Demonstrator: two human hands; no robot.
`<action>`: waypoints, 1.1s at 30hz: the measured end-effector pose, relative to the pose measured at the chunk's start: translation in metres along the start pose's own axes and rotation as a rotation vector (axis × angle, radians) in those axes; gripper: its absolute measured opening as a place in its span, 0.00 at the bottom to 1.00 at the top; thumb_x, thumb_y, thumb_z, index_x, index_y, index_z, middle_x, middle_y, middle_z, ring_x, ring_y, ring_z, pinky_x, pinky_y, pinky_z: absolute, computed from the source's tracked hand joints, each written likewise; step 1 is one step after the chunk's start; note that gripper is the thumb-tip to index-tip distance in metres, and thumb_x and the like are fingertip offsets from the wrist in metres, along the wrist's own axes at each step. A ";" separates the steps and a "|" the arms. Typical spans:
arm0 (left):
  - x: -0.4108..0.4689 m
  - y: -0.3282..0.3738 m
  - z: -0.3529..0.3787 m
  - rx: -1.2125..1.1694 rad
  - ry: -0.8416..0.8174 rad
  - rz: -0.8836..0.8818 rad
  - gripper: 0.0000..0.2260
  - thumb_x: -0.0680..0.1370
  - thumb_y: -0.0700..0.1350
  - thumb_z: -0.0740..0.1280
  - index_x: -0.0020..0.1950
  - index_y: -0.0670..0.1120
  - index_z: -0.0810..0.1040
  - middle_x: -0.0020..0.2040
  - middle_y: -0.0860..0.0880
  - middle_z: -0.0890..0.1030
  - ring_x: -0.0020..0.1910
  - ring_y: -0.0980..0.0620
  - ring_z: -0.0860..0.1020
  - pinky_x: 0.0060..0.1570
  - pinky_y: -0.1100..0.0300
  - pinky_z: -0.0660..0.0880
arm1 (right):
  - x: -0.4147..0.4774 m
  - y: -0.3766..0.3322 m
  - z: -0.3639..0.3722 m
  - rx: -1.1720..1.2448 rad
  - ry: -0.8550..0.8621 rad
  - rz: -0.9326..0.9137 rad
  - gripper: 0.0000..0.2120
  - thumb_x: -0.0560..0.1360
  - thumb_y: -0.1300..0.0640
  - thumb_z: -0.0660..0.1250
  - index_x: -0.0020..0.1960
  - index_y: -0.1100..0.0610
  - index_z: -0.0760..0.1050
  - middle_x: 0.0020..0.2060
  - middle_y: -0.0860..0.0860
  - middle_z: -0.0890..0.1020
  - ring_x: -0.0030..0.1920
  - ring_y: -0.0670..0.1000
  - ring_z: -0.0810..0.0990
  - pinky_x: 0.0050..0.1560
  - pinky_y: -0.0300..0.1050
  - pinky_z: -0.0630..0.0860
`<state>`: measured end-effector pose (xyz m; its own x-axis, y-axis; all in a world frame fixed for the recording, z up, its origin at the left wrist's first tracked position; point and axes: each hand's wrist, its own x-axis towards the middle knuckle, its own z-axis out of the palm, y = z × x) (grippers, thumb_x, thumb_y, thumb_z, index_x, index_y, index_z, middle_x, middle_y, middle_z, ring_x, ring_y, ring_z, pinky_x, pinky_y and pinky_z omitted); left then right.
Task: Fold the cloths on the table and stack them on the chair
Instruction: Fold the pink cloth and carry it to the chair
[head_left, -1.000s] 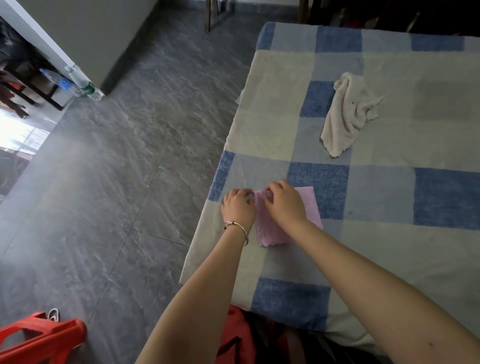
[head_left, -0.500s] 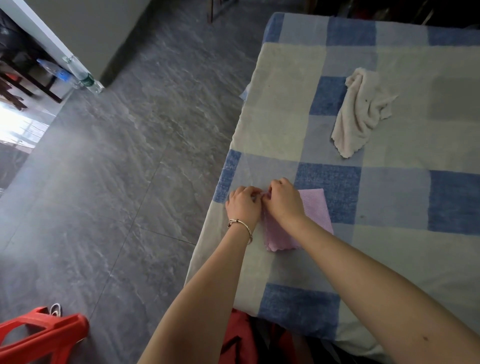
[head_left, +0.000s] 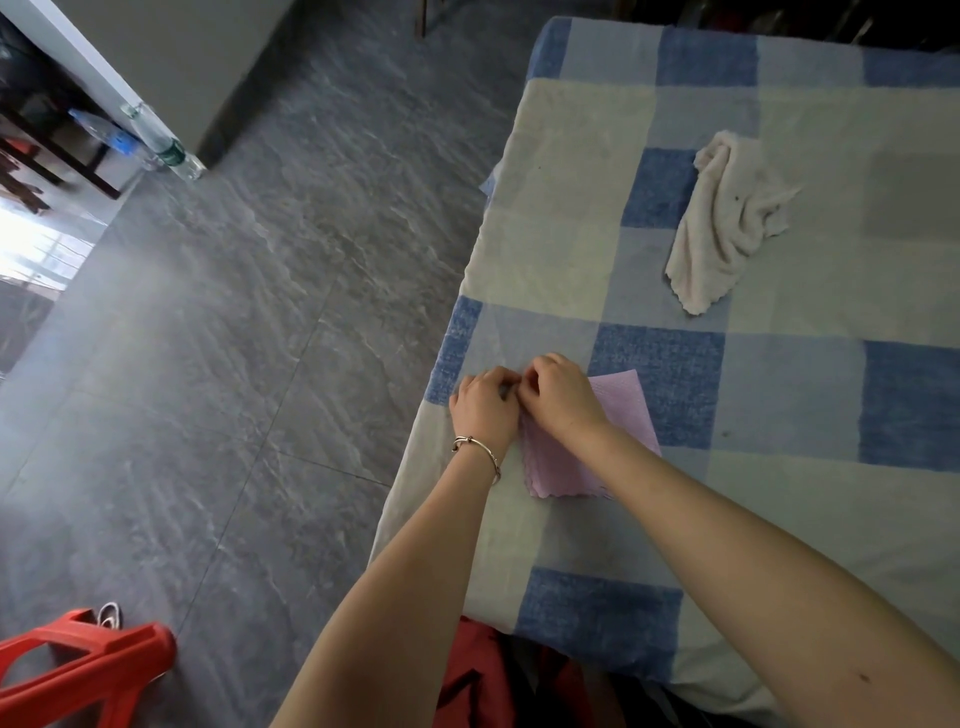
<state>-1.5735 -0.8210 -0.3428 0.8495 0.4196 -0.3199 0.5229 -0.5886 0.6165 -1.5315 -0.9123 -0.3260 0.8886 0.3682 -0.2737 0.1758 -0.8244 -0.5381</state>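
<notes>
Currently both hands, left (head_left: 483, 410) and right (head_left: 558, 397), pinch the pink cloth's (head_left: 587, 457) far-left corner, fingers curled shut on it, near table (head_left: 571, 249) left edge. White cloth (head_left: 727, 223) crumpled at 1 o'clock, well apart.

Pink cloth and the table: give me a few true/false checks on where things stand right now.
1. Both hands are on the pink cloth. True: the left hand and right hand meet at its far left corner.
2. The white cloth is neatly folded. False: it lies crumpled, farther back on the table.
3. The pink cloth touches the white cloth. False: they lie well apart.
4. A bracelet is on the left wrist. True.
5. The pink cloth is already on the red chair. False: it lies on the table; the chair stands on the floor to the left.
</notes>
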 end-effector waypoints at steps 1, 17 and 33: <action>0.000 0.000 0.000 -0.010 0.003 -0.005 0.14 0.75 0.39 0.59 0.55 0.48 0.80 0.51 0.46 0.82 0.58 0.46 0.72 0.58 0.55 0.63 | 0.000 0.001 0.001 0.008 -0.001 0.000 0.10 0.76 0.60 0.60 0.50 0.66 0.75 0.51 0.61 0.78 0.53 0.59 0.76 0.52 0.47 0.68; -0.003 0.012 -0.001 -0.026 -0.085 -0.026 0.17 0.79 0.49 0.59 0.66 0.45 0.71 0.61 0.44 0.75 0.62 0.45 0.71 0.62 0.52 0.69 | -0.013 0.050 -0.038 -0.158 0.138 0.207 0.20 0.72 0.59 0.63 0.64 0.59 0.70 0.62 0.57 0.72 0.64 0.58 0.69 0.64 0.52 0.64; -0.006 0.028 -0.008 -0.186 -0.047 -0.073 0.08 0.79 0.42 0.61 0.51 0.40 0.76 0.46 0.42 0.80 0.43 0.46 0.75 0.41 0.61 0.67 | -0.024 0.056 -0.061 -0.035 0.123 0.290 0.11 0.74 0.58 0.62 0.51 0.56 0.80 0.55 0.56 0.73 0.51 0.57 0.76 0.45 0.45 0.71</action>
<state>-1.5645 -0.8342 -0.3183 0.8142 0.4210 -0.3996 0.5653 -0.4182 0.7110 -1.5169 -0.9939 -0.3007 0.9482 0.0627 -0.3115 -0.0795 -0.9024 -0.4234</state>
